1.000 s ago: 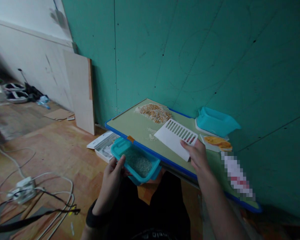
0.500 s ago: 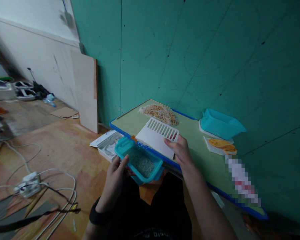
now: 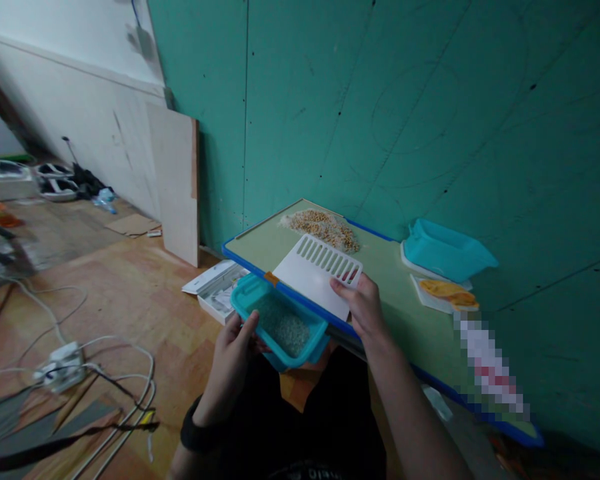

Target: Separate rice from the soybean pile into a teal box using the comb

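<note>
Tub, teal plastic (image 3: 307, 328): white granules inside; held below the front rim of the worktop (image 3: 260, 243), over the person's lap. Left hand (image 3: 233, 363) has its grip closed on the tub's near-left corner, thumb on the rim.

Scraper, white, slotted along far edge (image 3: 313, 275): tilted, near edge down by the worktop's blue rim, just above the tub's far wall; contact w/ rim can't be told. Right hand (image 3: 363, 307) has its grip closed on the scraper's right corner, fingers over the slots.

Writing/labels: none legible. Pixelated patch (image 3: 490, 367) on the worktop's right end, white w/ red, contents can't be told. Lettering on black garment at bottom edge too blurred to read.

Other items on worktop:
- tan grain pile (image 3: 325, 227), far-left corner, well apart from scraper.
- orange tab (image 3: 271, 278) on the blue rim, beside the tub.
- second teal tub (image 3: 445, 250), on a white base, nr the wall.
- white card w/ yellow item (image 3: 445, 292), just in front of that tub.

Floor, left of worktop:
- open white box (image 3: 213, 290), just behind the held tub.
- pale board (image 3: 177, 187) leaning on wall.
- power strip w/ cables (image 3: 63, 367).

Bg: teal wall panels behind the worktop.
</note>
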Demonstrator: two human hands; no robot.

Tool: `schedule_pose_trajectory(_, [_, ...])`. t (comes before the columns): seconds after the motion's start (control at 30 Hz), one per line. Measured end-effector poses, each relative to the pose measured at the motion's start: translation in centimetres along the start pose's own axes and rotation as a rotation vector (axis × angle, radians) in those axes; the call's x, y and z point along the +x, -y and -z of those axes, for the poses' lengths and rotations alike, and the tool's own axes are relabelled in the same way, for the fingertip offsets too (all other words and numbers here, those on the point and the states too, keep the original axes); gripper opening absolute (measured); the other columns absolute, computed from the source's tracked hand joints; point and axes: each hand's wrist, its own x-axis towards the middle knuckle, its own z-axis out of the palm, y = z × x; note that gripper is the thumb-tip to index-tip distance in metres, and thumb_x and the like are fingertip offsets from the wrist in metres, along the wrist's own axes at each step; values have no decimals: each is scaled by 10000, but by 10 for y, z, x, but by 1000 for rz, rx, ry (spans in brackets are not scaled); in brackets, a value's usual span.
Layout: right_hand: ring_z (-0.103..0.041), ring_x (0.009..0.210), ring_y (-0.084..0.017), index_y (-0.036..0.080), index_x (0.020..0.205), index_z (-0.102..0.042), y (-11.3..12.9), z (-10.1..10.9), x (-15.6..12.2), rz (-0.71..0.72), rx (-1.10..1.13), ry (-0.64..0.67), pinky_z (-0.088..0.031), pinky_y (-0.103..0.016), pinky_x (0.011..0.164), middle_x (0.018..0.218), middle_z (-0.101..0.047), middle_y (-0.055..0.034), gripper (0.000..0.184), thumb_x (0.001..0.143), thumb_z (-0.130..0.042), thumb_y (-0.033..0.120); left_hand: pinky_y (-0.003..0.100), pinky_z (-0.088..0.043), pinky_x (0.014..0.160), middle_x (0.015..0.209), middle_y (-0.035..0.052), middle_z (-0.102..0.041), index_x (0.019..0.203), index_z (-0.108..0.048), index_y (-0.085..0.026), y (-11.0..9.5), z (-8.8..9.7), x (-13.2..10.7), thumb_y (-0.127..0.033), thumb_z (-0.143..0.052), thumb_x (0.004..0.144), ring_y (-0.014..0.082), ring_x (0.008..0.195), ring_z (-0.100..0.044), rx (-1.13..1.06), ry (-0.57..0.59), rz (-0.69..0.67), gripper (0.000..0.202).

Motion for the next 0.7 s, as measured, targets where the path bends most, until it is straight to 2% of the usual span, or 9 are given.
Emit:
schedule_pose_trajectory(0.13, [-699,806,-237,170,940,-710,6,22,11,30,27,-59,-550,-382,791,894,-769,-48,481,524,-887,337,255,-512,478,585,-43,-625,877,-652,-193,2,1,0,-500,-818,737,141,468,-587,-13,2,8,376])
schedule_pose_trajectory(0.3, [-704,834,-235,170,929,-711,4,76,41,136,-98,-308,-554,-368,784,919,-768,-45,474,509,-863,325,242,-513,477,568,-52,-603,810,-619,-200,0,1,0,-511,-804,756,130,465,-572,4,-1,-19,366])
schedule_pose_trajectory(0.4, [-710,807,-241,173,897,-709,-3,90,53,91,-140,-387,-562,-351,729,862,-767,-33,457,479,-842,300,238,-514,480,566,-50,-597,806,-625,-195,-3,0,0,-521,-806,749,129,476,-568,21,-5,-30,377])
schedule_pose_trajectory(0.5, [-711,745,-249,178,867,-695,-7,82,58,11,-138,-343,-563,-338,641,786,-759,-27,439,467,-836,292,242,-526,492,607,-40,-620,847,-650,-185,-5,-2,1,-518,-810,744,130,505,-573,18,0,-34,383])
schedule_pose_trajectory(0.7, [-694,664,-223,195,819,-681,-6,37,69,-80,-73,-207,-550,-319,590,717,-747,1,395,448,-813,227,261,-525,478,577,-42,-615,802,-633,-191,-6,-4,3,-520,-838,700,137,470,-565,8,-20,-27,401])
